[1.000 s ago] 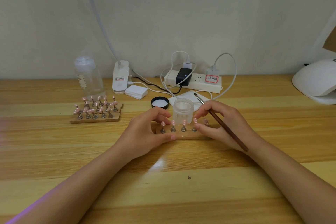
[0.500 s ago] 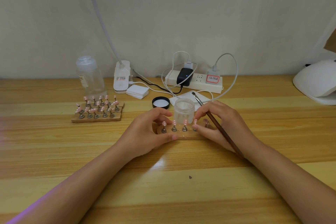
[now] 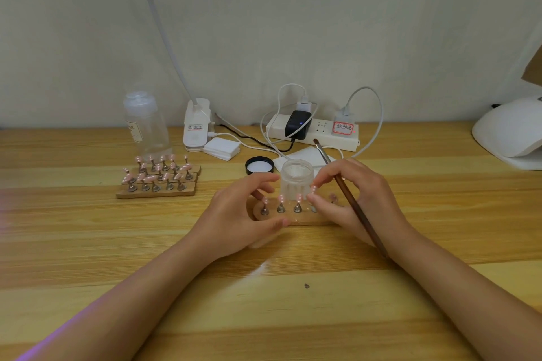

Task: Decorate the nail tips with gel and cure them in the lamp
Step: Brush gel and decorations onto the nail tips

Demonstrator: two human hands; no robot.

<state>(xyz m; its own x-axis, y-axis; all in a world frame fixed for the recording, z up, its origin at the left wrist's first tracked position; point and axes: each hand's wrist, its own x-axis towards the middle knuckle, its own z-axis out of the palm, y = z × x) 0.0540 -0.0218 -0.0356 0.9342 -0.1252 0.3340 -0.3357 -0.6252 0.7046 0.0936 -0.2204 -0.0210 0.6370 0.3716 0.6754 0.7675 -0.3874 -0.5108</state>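
A small wooden holder (image 3: 299, 218) with several pink nail tips (image 3: 298, 198) on metal stands lies at the table's middle. My left hand (image 3: 234, 220) grips its left end, thumb at the near edge. My right hand (image 3: 355, 199) holds a brown brush (image 3: 349, 199) along the palm, bristles pointing away, while its thumb and forefinger pinch a nail tip at the holder's right. A clear open gel jar (image 3: 296, 177) stands just behind the holder. The white curing lamp (image 3: 513, 135) sits at the far right.
A second wooden holder (image 3: 158, 177) full of pink tips lies to the left, with a clear bottle (image 3: 145, 126) behind it. A black lid (image 3: 259, 165), white pads (image 3: 221, 148), a desk lamp base (image 3: 196, 129) and a power strip (image 3: 313, 132) with cables line the back.
Both hands stay on the holder. The brush has swung slightly more upright in my right hand; little else moved.
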